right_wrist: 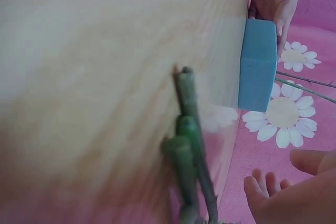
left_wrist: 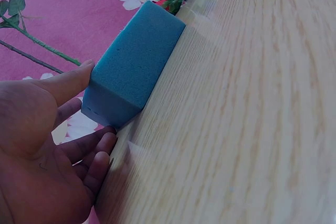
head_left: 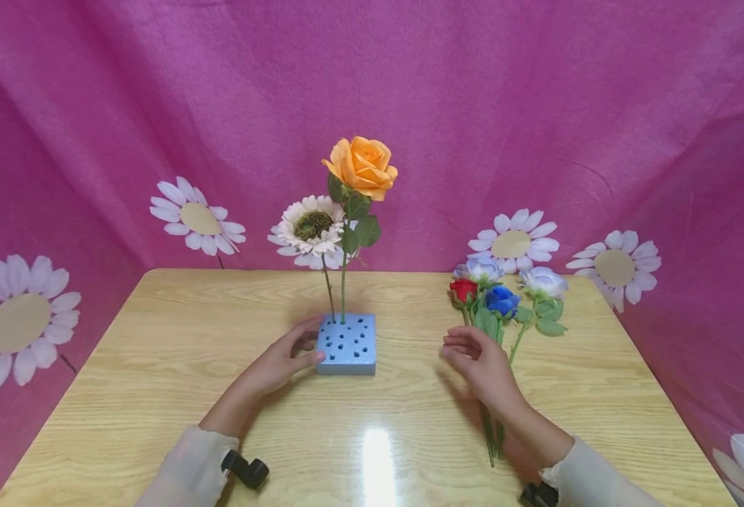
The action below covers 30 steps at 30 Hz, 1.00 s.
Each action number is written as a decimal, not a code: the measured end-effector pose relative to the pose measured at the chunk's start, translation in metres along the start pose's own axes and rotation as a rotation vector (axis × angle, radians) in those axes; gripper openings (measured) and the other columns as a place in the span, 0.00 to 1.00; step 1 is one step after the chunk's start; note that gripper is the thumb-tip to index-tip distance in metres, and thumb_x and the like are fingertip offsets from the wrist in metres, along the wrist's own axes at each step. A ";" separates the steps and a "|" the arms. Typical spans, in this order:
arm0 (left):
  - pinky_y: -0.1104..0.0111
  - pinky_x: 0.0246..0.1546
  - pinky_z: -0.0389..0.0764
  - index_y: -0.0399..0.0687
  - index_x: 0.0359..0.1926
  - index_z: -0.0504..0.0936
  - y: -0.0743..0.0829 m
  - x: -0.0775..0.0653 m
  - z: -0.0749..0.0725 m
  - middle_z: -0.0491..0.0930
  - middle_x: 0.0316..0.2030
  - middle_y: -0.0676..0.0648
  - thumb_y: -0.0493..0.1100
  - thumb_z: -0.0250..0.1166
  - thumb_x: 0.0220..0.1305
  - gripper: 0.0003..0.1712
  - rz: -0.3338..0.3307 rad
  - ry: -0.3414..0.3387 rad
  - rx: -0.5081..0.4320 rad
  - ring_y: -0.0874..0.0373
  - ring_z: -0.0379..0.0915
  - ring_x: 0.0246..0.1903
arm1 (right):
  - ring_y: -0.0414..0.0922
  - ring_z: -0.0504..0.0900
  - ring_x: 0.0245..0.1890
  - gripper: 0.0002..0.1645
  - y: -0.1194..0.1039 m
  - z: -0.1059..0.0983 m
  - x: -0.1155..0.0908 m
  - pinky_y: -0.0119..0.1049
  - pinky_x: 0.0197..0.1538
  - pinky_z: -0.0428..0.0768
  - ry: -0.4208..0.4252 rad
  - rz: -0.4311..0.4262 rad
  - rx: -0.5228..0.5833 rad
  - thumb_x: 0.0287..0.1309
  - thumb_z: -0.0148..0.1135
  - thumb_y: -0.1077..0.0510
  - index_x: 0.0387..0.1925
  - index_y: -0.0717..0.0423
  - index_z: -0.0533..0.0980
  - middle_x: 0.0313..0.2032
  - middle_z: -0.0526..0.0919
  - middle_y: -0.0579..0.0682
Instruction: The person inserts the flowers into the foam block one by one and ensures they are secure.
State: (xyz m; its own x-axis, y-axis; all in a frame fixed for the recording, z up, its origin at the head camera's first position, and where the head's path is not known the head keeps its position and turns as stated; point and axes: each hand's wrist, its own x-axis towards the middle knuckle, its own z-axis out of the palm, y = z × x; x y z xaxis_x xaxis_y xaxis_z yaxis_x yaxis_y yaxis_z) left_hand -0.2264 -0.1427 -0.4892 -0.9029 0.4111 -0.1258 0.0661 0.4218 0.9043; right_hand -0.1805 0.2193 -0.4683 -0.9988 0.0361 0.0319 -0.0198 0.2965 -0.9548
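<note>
A blue foam block [head_left: 346, 343] full of holes sits on the table. Two artificial stems stand upright in its back holes, an orange rose [head_left: 362, 167] and a cream daisy-like flower [head_left: 311, 224]. My left hand [head_left: 286, 359] holds the block by its left side, thumb at the front corner and fingers toward the back. In the left wrist view, the thumb [left_wrist: 73, 81] presses against the block's edge. Over a bunch of loose flowers hovers my right hand [head_left: 482, 366], fingers loosely bent and holding nothing. Below it lie a red rose [head_left: 463, 290] and a blue rose [head_left: 502, 301].
Pale lilac-white flowers [head_left: 543, 282] lie with the bunch at the table's right, their green stems [head_left: 488, 433] pointing to the front. A pink curtain [head_left: 423, 127] printed with large daisies surrounds the wooden table [head_left: 175, 338].
</note>
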 end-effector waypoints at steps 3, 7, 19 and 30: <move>0.44 0.69 0.65 0.53 0.81 0.56 0.000 0.000 0.000 0.65 0.72 0.35 0.50 0.65 0.74 0.42 -0.002 0.002 0.002 0.38 0.65 0.68 | 0.50 0.85 0.51 0.22 0.001 -0.004 -0.005 0.26 0.51 0.81 0.003 -0.004 -0.003 0.64 0.68 0.68 0.57 0.72 0.75 0.53 0.82 0.69; 0.43 0.69 0.64 0.52 0.81 0.56 0.000 0.000 0.000 0.65 0.72 0.34 0.49 0.65 0.74 0.42 0.007 -0.001 0.001 0.37 0.65 0.68 | 0.53 0.85 0.52 0.24 0.006 -0.009 -0.010 0.25 0.51 0.80 0.009 -0.009 -0.034 0.64 0.68 0.67 0.59 0.73 0.75 0.54 0.82 0.68; 0.42 0.68 0.64 0.51 0.81 0.56 0.004 -0.002 -0.001 0.65 0.72 0.34 0.48 0.65 0.74 0.42 0.014 -0.009 -0.015 0.37 0.65 0.67 | 0.59 0.82 0.58 0.27 0.011 -0.026 -0.025 0.22 0.50 0.78 -0.003 0.018 -0.118 0.66 0.67 0.65 0.63 0.71 0.72 0.57 0.81 0.68; 0.42 0.69 0.64 0.56 0.81 0.56 0.003 -0.001 -0.001 0.64 0.74 0.36 0.51 0.65 0.73 0.43 -0.021 -0.014 -0.007 0.38 0.64 0.68 | 0.63 0.79 0.61 0.29 0.012 -0.030 -0.032 0.39 0.63 0.78 -0.006 0.048 -0.183 0.66 0.66 0.67 0.66 0.74 0.69 0.59 0.79 0.71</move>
State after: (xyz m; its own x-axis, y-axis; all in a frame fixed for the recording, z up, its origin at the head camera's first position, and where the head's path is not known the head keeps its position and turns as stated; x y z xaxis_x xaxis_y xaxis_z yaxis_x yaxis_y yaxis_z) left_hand -0.2254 -0.1426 -0.4863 -0.8982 0.4131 -0.1505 0.0438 0.4246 0.9043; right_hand -0.1479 0.2507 -0.4714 -0.9987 0.0493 -0.0145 0.0357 0.4632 -0.8856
